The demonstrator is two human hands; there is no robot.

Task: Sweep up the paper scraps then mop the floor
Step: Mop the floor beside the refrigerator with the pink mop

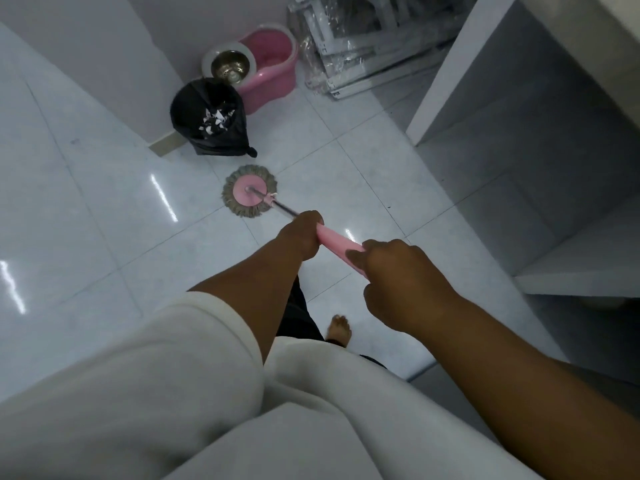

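A round mop head (248, 190) with a pink disc and grey-brown fringe lies flat on the white tiled floor (104, 202). Its metal pole runs toward me into a pink handle (337, 242). My left hand (300, 233) grips the lower end of that handle. My right hand (403, 282) holds the upper end. Beyond the mop head stands a bin lined with a black bag (209, 119), with black-and-white paper scraps (216, 120) inside. A pink spin-mop bucket (258, 69) with a steel basket stands behind it.
A wall corner (152, 98) juts out left of the bin. Plastic-wrapped white frames (360, 39) lean at the back. A white table or shelf unit (485, 64) fills the right side. My bare foot (339, 330) shows below my hands.
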